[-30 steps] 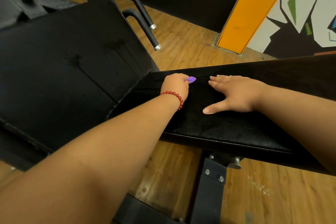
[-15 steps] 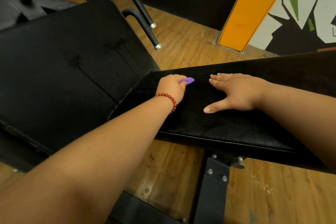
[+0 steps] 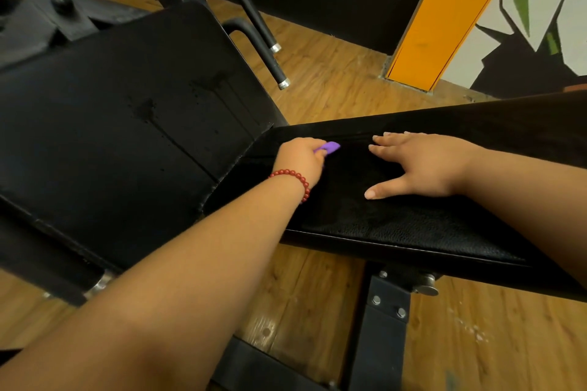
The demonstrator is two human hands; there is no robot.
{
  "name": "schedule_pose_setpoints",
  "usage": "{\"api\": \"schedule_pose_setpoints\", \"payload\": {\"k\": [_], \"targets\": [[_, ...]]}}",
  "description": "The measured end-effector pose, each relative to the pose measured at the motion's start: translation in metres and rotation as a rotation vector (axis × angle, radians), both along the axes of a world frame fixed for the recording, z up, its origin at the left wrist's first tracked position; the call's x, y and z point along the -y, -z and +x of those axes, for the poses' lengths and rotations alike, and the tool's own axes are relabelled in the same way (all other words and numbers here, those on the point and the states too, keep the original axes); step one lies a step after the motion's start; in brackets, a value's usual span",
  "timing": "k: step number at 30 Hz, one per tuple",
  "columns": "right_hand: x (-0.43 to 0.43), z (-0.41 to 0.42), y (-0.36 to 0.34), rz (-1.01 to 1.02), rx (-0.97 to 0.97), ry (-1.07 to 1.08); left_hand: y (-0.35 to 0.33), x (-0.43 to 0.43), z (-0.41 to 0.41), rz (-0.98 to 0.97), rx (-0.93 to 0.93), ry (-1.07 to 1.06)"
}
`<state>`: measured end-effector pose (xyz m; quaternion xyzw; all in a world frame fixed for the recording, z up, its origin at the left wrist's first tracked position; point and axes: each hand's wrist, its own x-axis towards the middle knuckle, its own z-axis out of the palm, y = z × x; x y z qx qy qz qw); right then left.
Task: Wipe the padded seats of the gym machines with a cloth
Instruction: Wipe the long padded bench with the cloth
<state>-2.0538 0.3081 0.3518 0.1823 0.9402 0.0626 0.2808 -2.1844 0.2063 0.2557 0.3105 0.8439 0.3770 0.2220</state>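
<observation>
Left hand is curled round a little purple bit, which I take for the cloth, at the far edge of the seat, near the big pad. Right hand lies flat on the seat just beside it, fingers straight, thumb out. Over the last second hardly anything has moved, left hand maybe a hair toward the pad. So I reckon I'm still working that one corner, with most of the seat left.

I see the seat pad covered in grainy black leather-like vinyl; the floor is smooth wood planks; the frame post is matt metal.
</observation>
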Motion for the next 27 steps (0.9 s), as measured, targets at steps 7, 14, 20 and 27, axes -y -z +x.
{"api": "schedule_pose_setpoints", "payload": {"k": [7,14,20,27], "targets": [[0.002,-0.008,0.005,0.025,0.032,-0.035,0.008,0.011,0.018,0.049,-0.04,-0.045],[0.009,-0.033,0.025,-0.051,-0.01,-0.033,0.012,0.012,0.0,0.045,-0.063,-0.034],[0.007,-0.032,0.027,-0.037,-0.003,-0.048,0.016,0.016,-0.001,0.061,-0.01,-0.054],[0.007,-0.034,0.028,-0.028,-0.002,-0.053,0.017,0.024,-0.002,0.106,-0.014,0.032]]}}
